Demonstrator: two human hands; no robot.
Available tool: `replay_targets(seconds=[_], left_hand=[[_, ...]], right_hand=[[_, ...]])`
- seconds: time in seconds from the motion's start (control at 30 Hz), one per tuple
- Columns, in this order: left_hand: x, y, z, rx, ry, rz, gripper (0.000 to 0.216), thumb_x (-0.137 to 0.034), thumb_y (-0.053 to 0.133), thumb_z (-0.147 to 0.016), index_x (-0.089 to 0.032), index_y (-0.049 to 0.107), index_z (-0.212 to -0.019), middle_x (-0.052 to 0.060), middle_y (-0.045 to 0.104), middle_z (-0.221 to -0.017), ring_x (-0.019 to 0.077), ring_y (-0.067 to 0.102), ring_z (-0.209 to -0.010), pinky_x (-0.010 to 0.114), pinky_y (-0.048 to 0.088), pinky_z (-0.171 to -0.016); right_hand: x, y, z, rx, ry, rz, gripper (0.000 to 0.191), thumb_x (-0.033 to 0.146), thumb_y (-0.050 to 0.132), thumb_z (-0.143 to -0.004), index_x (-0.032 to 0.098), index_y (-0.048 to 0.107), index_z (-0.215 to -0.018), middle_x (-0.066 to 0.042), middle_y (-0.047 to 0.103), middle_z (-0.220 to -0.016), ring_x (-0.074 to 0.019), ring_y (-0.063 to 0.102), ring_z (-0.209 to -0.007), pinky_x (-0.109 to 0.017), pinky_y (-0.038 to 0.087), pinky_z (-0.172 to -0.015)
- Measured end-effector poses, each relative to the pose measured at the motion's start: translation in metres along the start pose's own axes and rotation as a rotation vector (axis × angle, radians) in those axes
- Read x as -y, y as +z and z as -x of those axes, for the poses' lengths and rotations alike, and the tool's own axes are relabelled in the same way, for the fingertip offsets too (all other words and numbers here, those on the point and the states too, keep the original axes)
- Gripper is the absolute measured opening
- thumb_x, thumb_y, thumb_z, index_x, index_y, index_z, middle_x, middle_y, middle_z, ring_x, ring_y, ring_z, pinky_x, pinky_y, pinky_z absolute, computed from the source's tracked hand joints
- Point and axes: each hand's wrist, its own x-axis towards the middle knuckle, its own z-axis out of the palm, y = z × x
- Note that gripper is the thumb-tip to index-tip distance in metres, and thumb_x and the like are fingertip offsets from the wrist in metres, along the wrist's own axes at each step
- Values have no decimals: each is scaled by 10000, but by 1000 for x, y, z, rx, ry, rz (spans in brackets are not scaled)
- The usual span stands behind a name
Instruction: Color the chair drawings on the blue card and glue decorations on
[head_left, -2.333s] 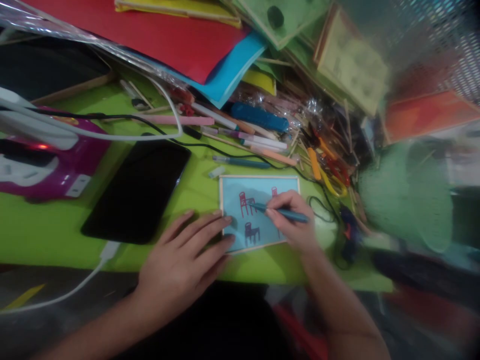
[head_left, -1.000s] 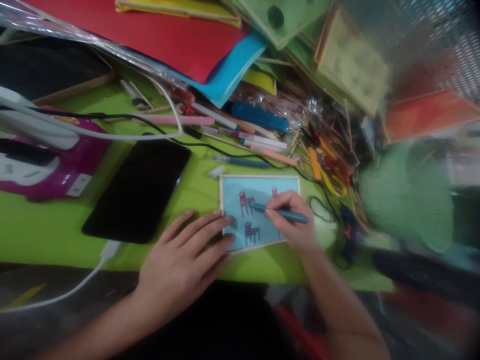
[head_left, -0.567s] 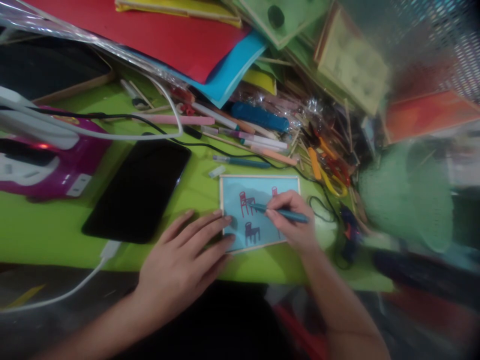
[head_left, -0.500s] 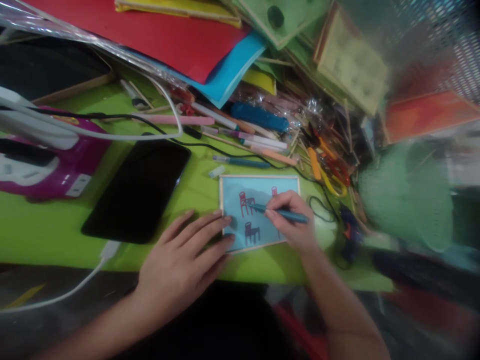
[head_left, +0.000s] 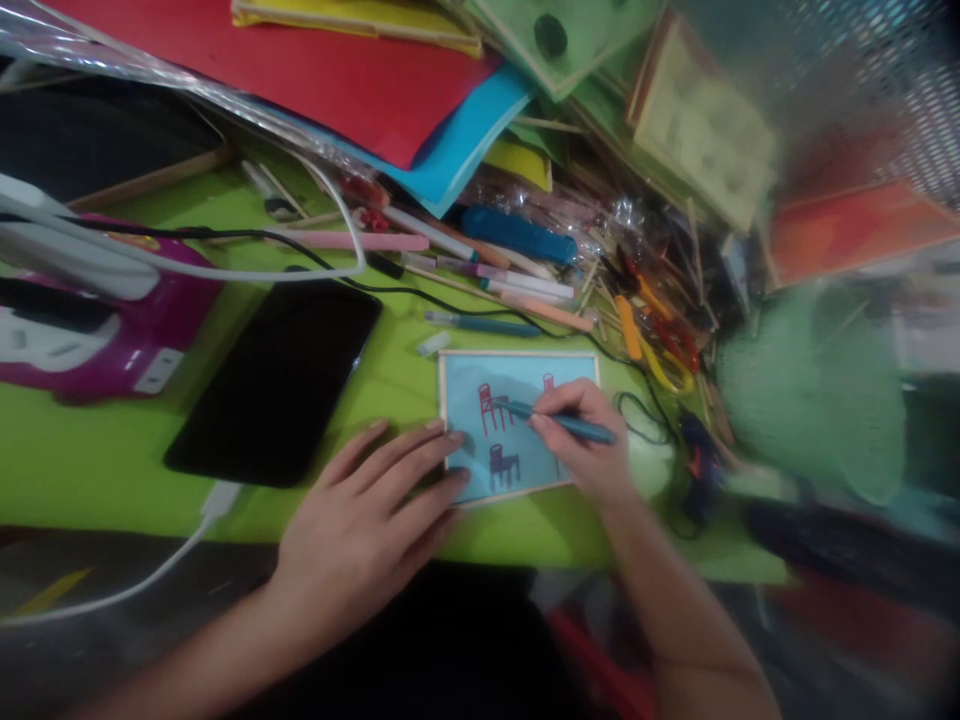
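Little has moved since the earlier frame: the right hand [head_left: 592,445] has shifted very slightly, and the tip of its pen [head_left: 574,426] sits a touch further right, over the seat of the red chair drawing [head_left: 495,408]. That hand pinches the slim, dark teal barrel between thumb and fingers, the pen slanting low; whether the nib touches the surface is too blurred to tell. The left hand [head_left: 375,515] holds nothing, its fingers loosely spread and pointing at the light blue card [head_left: 529,455], with the foremost fingertips resting over its left edge. The two hands are apart, with the card between them on the green tabletop [head_left: 82,460], close to the near edge. For clean strokes here, it would seem best to keep those left fingertips pressing lightly so the card cannot slide, to work in short, light lines, and to keep the drawing hand's heel off any ink that may be wet. The card looks smooth and matte, roughly rectangular, bordered by thin, pale strips that look like wood. Below the red outline stands a dark chair drawing [head_left: 505,466], more solidly filled. Just beyond lie another teal pen [head_left: 484,323], straight and slender, and a stubby, pale piece [head_left: 433,344]; left of them, a flat black device [head_left: 274,385] shows a glossy face.
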Motion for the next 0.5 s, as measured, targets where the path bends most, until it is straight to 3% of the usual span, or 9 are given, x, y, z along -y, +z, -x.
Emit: replay_targets(seconds=[0.5], left_hand=[[-1,-1,0,0,-1,-5,196,-237,672,-957,-260,729,-1143,42,718,-1378,278,668,-1286,497,426,-1157]], right_hand=[[0,0,0,15,-19,26,117,313,766,-893,245,674,-920,11,685,-786,-134,599,-666,-265,464,-585]])
